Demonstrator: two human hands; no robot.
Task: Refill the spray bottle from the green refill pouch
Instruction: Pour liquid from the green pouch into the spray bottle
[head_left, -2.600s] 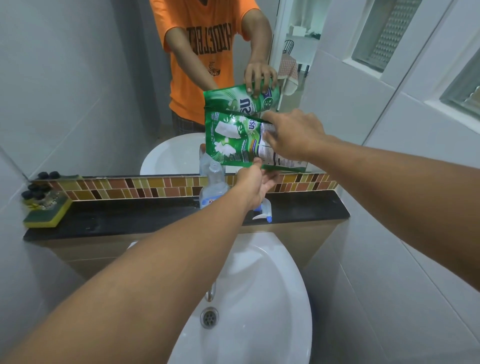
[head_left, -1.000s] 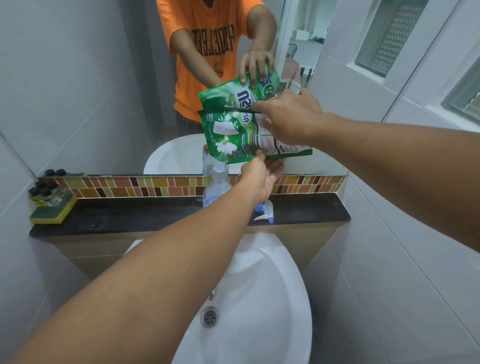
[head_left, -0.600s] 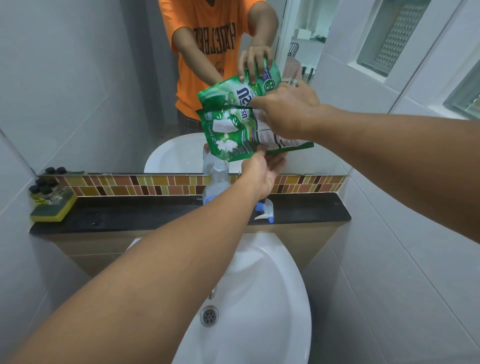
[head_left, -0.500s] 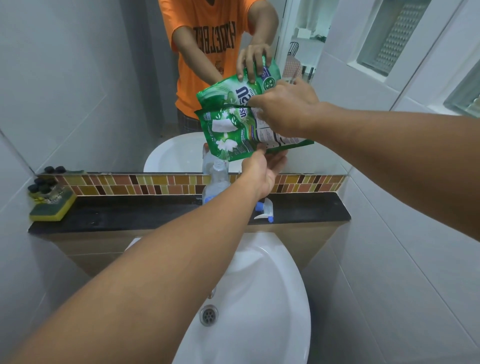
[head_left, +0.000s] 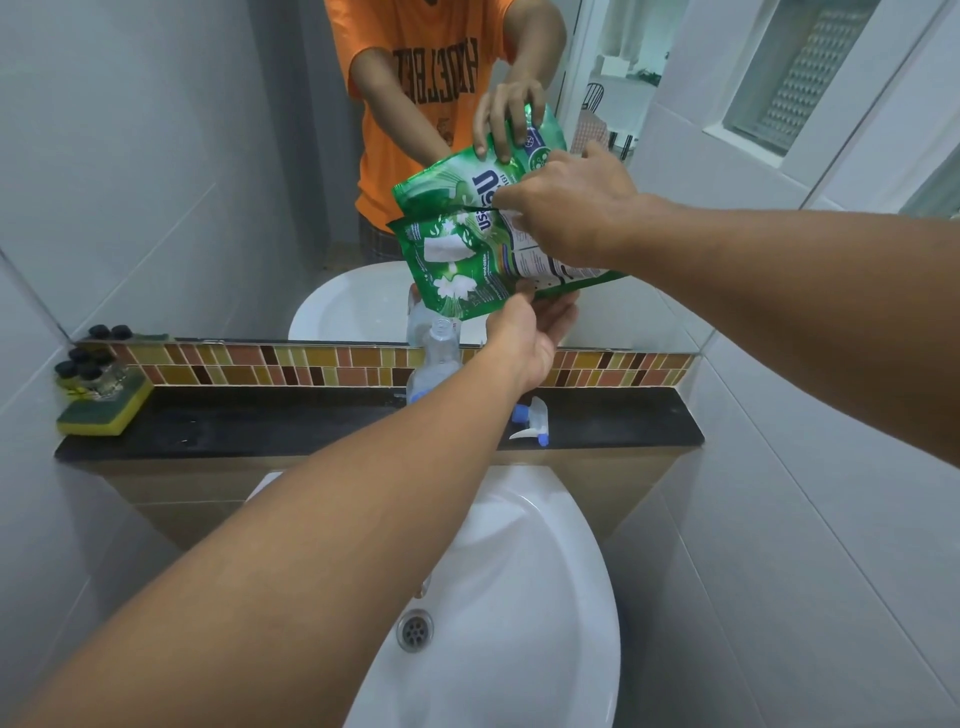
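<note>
The green refill pouch (head_left: 467, 265) is held tilted just above the open neck of the clear spray bottle (head_left: 440, 353), which stands uncapped on the black ledge (head_left: 260, 423). My right hand (head_left: 569, 208) grips the pouch's upper right part. My left hand (head_left: 530, 332) supports its lower edge from beneath, fingers against the pouch. The bottle's white and blue trigger head (head_left: 532, 421) lies on the ledge to the right of the bottle. Whether liquid is flowing cannot be made out.
A mirror (head_left: 156, 156) behind the ledge reflects a person in an orange shirt and the pouch. A yellow-green sponge (head_left: 101, 408) with small black-capped bottles sits at the ledge's left end. The white sink (head_left: 519, 597) lies below, tiled walls close on both sides.
The pouch has been lifted and tipped more steeply, its lower left corner now closer over the bottle's neck. My left hand moved under the pouch's lower edge.
</note>
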